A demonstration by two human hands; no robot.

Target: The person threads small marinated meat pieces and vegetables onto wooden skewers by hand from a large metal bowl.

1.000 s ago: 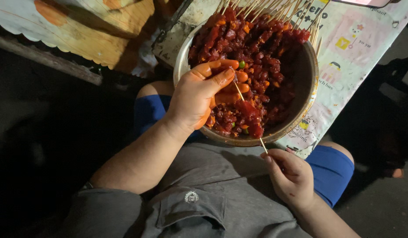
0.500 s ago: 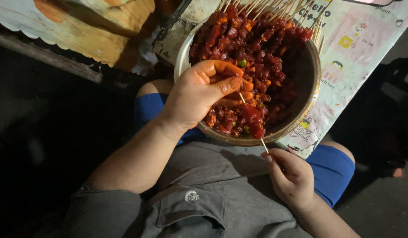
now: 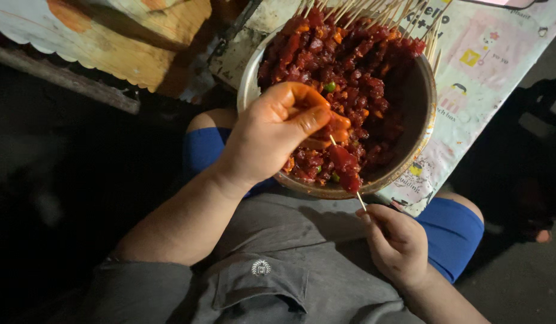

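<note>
Meat [image 3: 344,66], red and diced, fills the bowl [image 3: 425,129] on the person's lap. At the bowl's 7 o'clock edge the left hand [image 3: 272,135] is curled shut, thumb and fingers pinching an orange piece [image 3: 339,123] over the tip of the skewer [image 3: 356,191]. Two red chunks [image 3: 345,165] already sit on that stick. Below the rim, at 5 o'clock, the right hand [image 3: 398,243] grips the skewer's bare end. More skewers [image 3: 404,15] lie at 12 o'clock, over a printed cloth [image 3: 494,66].
</note>
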